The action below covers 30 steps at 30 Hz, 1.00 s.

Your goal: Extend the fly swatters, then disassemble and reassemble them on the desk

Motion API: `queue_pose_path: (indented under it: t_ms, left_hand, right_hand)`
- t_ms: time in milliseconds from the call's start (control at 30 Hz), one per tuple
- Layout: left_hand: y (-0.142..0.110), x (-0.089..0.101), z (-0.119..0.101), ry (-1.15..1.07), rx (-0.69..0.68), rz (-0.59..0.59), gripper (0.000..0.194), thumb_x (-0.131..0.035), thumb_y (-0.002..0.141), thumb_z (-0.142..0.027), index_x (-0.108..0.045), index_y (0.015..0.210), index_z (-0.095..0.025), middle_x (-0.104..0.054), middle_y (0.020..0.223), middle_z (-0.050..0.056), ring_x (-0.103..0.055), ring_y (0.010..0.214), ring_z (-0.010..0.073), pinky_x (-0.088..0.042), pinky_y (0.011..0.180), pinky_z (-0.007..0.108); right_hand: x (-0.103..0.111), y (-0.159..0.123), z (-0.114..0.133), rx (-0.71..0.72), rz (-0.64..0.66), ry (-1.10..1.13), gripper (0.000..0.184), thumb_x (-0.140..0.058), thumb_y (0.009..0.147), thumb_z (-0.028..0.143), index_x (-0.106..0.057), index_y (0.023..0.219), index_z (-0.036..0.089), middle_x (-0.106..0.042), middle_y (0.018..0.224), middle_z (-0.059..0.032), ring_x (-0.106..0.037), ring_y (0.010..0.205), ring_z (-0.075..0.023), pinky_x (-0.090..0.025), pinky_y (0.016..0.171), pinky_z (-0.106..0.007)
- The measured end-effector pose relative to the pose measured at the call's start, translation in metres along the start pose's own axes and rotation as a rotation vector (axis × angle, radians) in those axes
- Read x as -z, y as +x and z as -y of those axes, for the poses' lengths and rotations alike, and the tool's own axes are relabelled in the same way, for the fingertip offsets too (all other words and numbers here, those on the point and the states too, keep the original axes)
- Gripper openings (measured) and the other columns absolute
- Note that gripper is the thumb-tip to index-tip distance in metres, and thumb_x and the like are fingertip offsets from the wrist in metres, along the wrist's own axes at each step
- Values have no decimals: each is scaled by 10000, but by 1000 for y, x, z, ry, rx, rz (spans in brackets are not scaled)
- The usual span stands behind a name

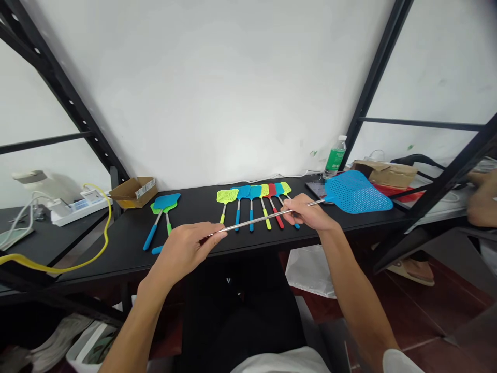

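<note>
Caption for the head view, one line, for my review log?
Left hand and right hand grip a blue fly swatter's steel shaft above a row of colored swatters.

Left hand (185, 250), right hand (308, 214), both pinching

Your fly swatter (357, 192) has a blue head patterned with a grid of small holes and a silver shaft (264, 220); the bench (116, 259) is black.

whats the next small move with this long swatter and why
Probably slide the left hand along the metal shaft toward the right hand, shortening it: the blue fly swatter is fully drawn out, while the row of swatters on the table have short shafts.
</note>
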<state>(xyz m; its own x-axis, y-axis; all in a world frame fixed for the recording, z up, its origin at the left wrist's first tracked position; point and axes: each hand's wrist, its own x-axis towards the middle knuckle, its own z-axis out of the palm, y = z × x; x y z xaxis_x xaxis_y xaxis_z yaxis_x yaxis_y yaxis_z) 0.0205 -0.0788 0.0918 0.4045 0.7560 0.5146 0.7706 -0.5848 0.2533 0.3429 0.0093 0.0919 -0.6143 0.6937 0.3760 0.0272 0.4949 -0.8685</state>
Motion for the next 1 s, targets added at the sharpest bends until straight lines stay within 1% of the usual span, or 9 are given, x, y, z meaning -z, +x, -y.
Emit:
queue_pose_path:
  t_ms: [100, 233, 367, 467, 633, 733, 833, 933, 1000]
  left_hand:
    - [-5, 11, 10, 14, 27, -8, 316, -525, 951, -442, -753, 995, -227, -766, 952, 42, -706, 808, 191, -506, 721, 249]
    - [-15, 26, 23, 69, 81, -7, 307, -557, 923, -472, -759, 985, -250, -772, 972, 30, -706, 829, 197, -507, 727, 247]
    - [-18, 34, 19, 134, 141, -18, 313, -554, 907, -497, -752, 980, -267, -767, 952, 14, -670, 713, 165, -480, 638, 239]
    - [-18, 37, 12, 175, 152, -34, 293, -555, 905, -491, -741, 966, -273, -757, 911, -2, -593, 597, 133, -452, 609, 247]
    - [-15, 39, 7, 200, 181, -32, 289, -552, 901, -486, -730, 936, -261, -735, 808, -11, -541, 550, 129, -423, 578, 251]
    - [-14, 36, 4, 193, 199, -5, 292, -553, 899, -481, -729, 959, -255, -745, 831, -4, -576, 577, 139, -434, 588, 247]
    - [-13, 31, -1, 176, 186, 40, 326, -558, 901, -513, -730, 1022, -264, -759, 885, 8, -636, 652, 164, -460, 631, 250]
    - [-10, 27, -3, 151, 142, 43, 343, -532, 925, -523, -741, 1033, -273, -764, 950, 19, -679, 766, 188, -476, 686, 254]
    - [-10, 26, -2, 147, 119, 18, 334, -520, 939, -507, -747, 1016, -275, -763, 934, 15, -683, 777, 186, -475, 689, 252]
  right_hand:
    - [8, -5, 1, 6, -50, 12, 576, -455, 987, 457, -593, 518, 153, -452, 451, 10, -334, 421, -85, -290, 465, -260]
    - [12, -8, -5, -3, -109, 41, 578, -467, 974, 471, -593, 499, 166, -372, 402, 21, -320, 422, -102, -262, 460, -270]
    - [10, -8, -10, -12, -83, 35, 564, -482, 954, 522, -636, 555, 154, -474, 462, -4, -365, 442, -105, -287, 461, -263]
    - [8, -5, -10, -25, -4, 47, 588, -442, 965, 555, -662, 609, 142, -450, 445, 5, -390, 445, -109, -340, 487, -261]
    - [-6, 8, -11, 10, 58, 146, 616, -424, 971, 569, -646, 595, 134, -512, 500, -10, -392, 431, -89, -354, 476, -250]
    - [-23, 18, -14, 10, 65, 156, 646, -417, 969, 584, -631, 558, 132, -528, 500, -21, -406, 427, -86, -347, 462, -240]
    - [-36, 24, -15, -13, 31, 157, 677, -400, 976, 580, -604, 504, 139, -481, 444, -9, -388, 406, -84, -356, 462, -239]
    - [-38, 23, -13, -12, -20, 195, 686, -388, 987, 552, -576, 466, 147, -437, 411, 1, -366, 393, -81, -348, 463, -242]
    - [-34, 21, -11, 7, -26, 199, 661, -419, 981, 533, -575, 466, 148, -443, 411, 2, -367, 396, -82, -339, 461, -244]
